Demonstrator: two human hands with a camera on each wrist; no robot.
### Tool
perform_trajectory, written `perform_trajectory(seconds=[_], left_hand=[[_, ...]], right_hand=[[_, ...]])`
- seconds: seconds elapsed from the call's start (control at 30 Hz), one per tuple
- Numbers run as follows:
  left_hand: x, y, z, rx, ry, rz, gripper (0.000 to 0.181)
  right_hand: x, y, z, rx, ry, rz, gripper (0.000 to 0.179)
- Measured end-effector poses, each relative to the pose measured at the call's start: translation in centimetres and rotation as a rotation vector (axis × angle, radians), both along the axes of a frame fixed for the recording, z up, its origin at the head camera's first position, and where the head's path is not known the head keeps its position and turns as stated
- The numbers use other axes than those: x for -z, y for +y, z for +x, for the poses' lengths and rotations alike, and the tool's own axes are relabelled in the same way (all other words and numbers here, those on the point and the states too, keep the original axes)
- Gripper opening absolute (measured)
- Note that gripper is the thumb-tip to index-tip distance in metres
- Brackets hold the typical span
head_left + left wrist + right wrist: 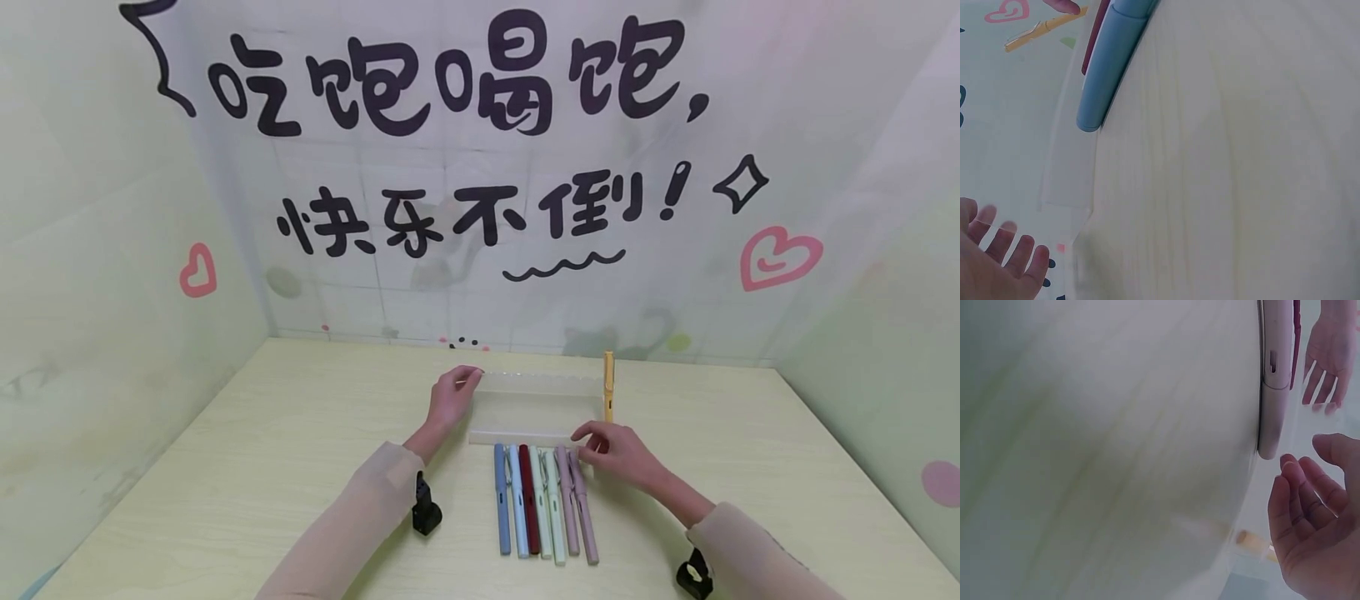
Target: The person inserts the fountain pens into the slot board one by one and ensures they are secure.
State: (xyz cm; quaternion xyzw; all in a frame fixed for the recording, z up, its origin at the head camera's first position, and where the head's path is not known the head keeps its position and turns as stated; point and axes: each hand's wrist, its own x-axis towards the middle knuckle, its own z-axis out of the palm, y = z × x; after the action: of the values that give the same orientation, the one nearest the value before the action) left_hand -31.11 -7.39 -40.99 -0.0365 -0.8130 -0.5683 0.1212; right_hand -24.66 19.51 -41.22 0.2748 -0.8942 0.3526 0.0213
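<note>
A clear plastic pen rack [536, 437] with a scalloped back edge stands on the table. My left hand [453, 396] is at its upper left corner, fingertips touching the edge. In the left wrist view, the fingers of that hand [1007, 262] look straight and spread. My right hand [618, 454] hovers by the rack's front right corner, thumb and fingers apart and loosely bent, with nothing between them. The mauve pens [577, 508] are nearest to it. A yellow pen [608, 387] is upright at the rack's right end, behind the right hand.
Left of the mauve pens lie pale green pens [556, 512], a dark red pen [529, 500], a light blue pen [518, 508] and a blue pen [502, 500], side by side before the rack. A printed curtain [450, 308] hangs behind the table [300, 433].
</note>
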Motion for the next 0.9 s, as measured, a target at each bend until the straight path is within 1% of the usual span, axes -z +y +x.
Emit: perform_trajectory(seconds=[0.07,0.1,0.13,0.27,0.43,0.6,0.9], left_hand=[[-0.03,0.04,0.01,-0.002,-0.003,-0.002,0.027],[-0.08,0.12,-0.04,-0.004,-0.031,-0.002,0.026],[-0.13,0.17,-0.01,-0.007,-0.038,-0.005,0.025],[-0.09,0.20,-0.04,-0.005,-0.029,-0.010,0.025],[-0.01,0.19,-0.09,-0.004,-0.034,-0.010,0.025],[0.08,0.17,-0.21,-0.004,-0.044,-0.012,0.025],[-0.03,0.21,-0.10,-0.003,-0.050,-0.010,0.025]], right_hand=[[0.10,-0.07,0.08,-0.015,-0.019,0.011,0.015],[0.14,-0.11,0.11,-0.020,-0.027,0.016,0.016],[0.21,-0.15,0.12,-0.022,-0.031,0.026,0.016],[0.43,-0.33,0.15,-0.022,-0.064,0.056,0.018],[0.58,-0.48,0.19,-0.053,-0.109,0.064,0.024],[0.62,-0.45,0.22,-0.083,-0.125,0.067,0.028],[0.32,-0.20,0.23,-0.117,-0.121,0.108,0.028]])
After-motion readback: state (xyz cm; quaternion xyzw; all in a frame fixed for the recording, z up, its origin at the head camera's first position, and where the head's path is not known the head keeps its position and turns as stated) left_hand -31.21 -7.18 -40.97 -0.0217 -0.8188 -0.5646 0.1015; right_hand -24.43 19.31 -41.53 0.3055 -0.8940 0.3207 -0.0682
